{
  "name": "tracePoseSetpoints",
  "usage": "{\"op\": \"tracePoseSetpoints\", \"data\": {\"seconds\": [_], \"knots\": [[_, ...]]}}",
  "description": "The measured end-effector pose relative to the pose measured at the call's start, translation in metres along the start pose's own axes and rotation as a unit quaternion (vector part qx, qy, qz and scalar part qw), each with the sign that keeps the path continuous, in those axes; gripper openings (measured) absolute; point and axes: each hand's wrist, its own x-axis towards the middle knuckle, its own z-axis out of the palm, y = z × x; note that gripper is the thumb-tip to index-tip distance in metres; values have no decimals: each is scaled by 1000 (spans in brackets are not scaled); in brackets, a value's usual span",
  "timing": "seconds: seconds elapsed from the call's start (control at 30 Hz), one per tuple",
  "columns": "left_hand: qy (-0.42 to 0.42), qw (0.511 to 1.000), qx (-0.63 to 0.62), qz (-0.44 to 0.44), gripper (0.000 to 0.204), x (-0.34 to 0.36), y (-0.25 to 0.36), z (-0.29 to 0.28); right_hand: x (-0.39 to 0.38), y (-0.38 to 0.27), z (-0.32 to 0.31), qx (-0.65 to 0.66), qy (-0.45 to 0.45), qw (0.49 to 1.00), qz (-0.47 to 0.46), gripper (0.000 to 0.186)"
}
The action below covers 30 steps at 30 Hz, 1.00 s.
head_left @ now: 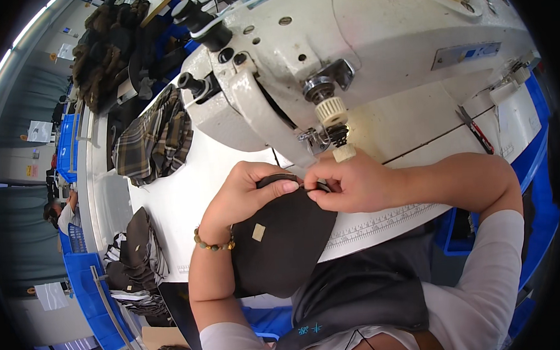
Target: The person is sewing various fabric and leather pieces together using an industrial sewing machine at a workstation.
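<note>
Here, at its far edge, the cloth is pinched by left hand and right hand alike, its long axis slanted nearward and slightly left.

From the view's centre, we log red-handled snips just above 3 o'clock. We find crumpled plaid cloth between 9 and 10, and a brown furry pile at 10, farther out. We note a blue bin at 8, toward the rim; a distant person in a white top near 9, a grey-green curtain beyond; a cardboard box at 7.
</note>
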Motion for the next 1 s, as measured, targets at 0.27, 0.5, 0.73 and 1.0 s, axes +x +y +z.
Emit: {"op": "tracePoseSetpoints", "data": {"seconds": [0.27, 0.5, 0.73, 1.0], "knots": [[76, 976, 155, 131, 17, -6, 11, 2, -1, 19, 5, 15, -14, 997, -68, 19], [183, 834, 408, 324, 18, -3, 16, 10, 2, 15, 4, -3, -56, 997, -57, 18], [106, 934, 298, 169, 23, -6, 19, 10, 2, 14, 3, 41, -8, 998, -56, 14], [38, 972, 188, 135, 31, -5, 17, 10, -1, 6, 2, 68, 12, 997, -23, 13]]}}
